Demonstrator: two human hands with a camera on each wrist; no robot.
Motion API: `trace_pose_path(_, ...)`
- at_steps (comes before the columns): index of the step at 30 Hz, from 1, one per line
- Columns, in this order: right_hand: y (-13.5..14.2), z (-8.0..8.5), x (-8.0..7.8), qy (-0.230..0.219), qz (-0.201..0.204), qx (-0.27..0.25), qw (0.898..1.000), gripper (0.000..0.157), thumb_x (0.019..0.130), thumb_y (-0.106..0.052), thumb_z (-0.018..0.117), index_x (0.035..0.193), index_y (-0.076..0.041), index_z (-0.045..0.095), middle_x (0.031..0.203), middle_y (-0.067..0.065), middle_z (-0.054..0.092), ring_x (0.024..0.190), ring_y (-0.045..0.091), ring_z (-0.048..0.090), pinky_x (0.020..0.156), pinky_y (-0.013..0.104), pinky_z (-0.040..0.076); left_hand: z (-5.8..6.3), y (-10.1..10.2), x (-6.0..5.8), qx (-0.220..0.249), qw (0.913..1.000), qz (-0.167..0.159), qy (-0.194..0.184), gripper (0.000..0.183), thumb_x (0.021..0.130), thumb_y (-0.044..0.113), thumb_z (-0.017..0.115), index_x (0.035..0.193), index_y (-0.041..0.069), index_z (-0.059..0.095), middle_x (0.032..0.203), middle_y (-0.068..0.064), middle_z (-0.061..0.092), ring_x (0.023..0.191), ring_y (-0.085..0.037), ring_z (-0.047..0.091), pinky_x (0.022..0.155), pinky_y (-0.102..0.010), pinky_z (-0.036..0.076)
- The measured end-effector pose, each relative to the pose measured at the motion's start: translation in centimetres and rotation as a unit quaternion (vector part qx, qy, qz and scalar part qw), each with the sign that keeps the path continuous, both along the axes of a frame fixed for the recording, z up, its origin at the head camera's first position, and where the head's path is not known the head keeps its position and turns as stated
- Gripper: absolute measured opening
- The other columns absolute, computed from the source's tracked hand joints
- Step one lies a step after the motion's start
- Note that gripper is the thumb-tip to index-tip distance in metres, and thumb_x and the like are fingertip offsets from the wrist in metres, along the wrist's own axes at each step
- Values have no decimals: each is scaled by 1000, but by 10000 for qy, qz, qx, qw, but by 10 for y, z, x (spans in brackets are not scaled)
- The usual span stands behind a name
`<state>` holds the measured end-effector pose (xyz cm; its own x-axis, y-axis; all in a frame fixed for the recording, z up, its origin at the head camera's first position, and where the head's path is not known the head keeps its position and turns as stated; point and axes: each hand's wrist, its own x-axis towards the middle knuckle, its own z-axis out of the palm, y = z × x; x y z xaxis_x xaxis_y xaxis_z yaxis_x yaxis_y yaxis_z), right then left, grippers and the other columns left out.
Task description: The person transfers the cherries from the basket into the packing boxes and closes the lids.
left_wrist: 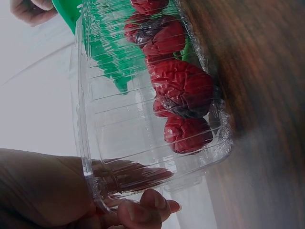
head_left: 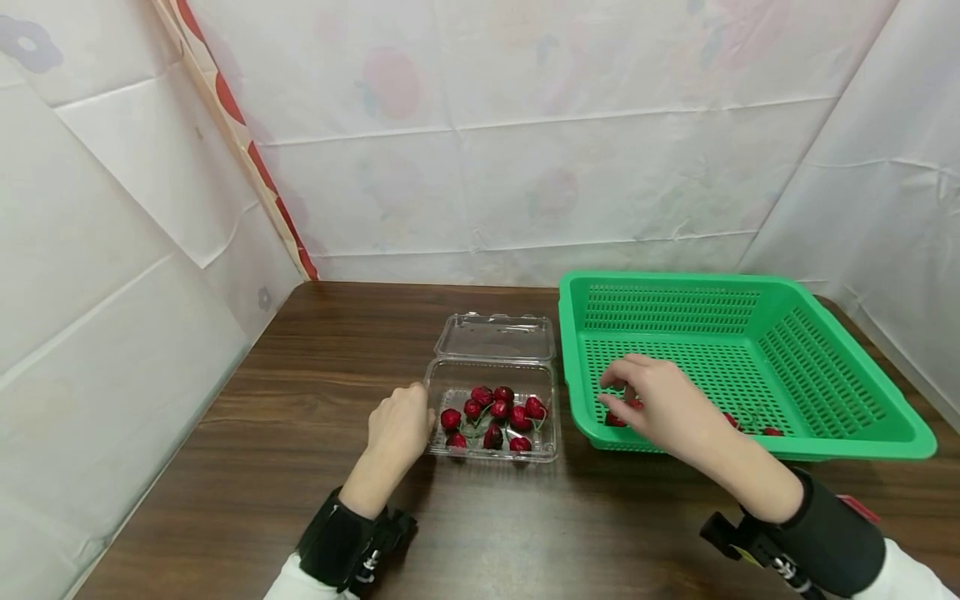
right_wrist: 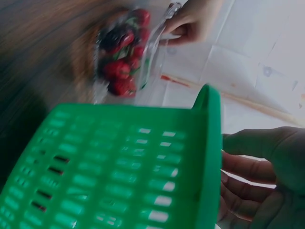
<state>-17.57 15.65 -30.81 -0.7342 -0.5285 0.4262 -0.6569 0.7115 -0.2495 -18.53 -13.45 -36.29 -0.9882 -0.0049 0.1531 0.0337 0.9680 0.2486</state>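
Two hands busy: left hand point(head_left: 397, 429) grips the clear box point(head_left: 495, 408) of red fruit point(head_left: 491, 412) at its 9 o'clock edge to steady it, right hand point(head_left: 660, 404) curled, pinching fruit inside the green basket point(head_left: 847, 367) at 3 o'clock.

From my remote seat I saw a dark brown wooden table point(head_left: 315, 467) with a visible grain, backed and flanked by pale sheeting. Two things sat directly on it — a clear plastic clamshell box point(head_left: 495, 392) near the middle, its lid folded back flat on the wood and red fruit lying in its tray, and a green perforated basket point(head_left: 847, 417) just to the right of it. The box and the basket stood close beside each other — whether they touched, I couldn't tell — with bare wood stretching out in front and to the left.
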Motion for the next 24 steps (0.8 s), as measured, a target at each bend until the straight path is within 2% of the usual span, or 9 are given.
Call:
trace_pose_path(10,18,-9,-16,-681,-152,179,9974,11,74,-6,68,83,-6,62,81,3,60,64,10,54,58,26,45,0,0,0,30,10000,-5,32,15,78,10,63,69,-1,55,65,-16,59,54,-30,57,43,-39,42)
trace_pose_path(24,33,-19,-34,-1320,-145,278,9907,17,74,-6,68,90,-1,62,88,10,61,66,13,55,58,28,44,0,0,0,43,10000,-21,39,16,78,10,64,69,-1,55,65,-16,58,53,-28,57,42,-38,41)
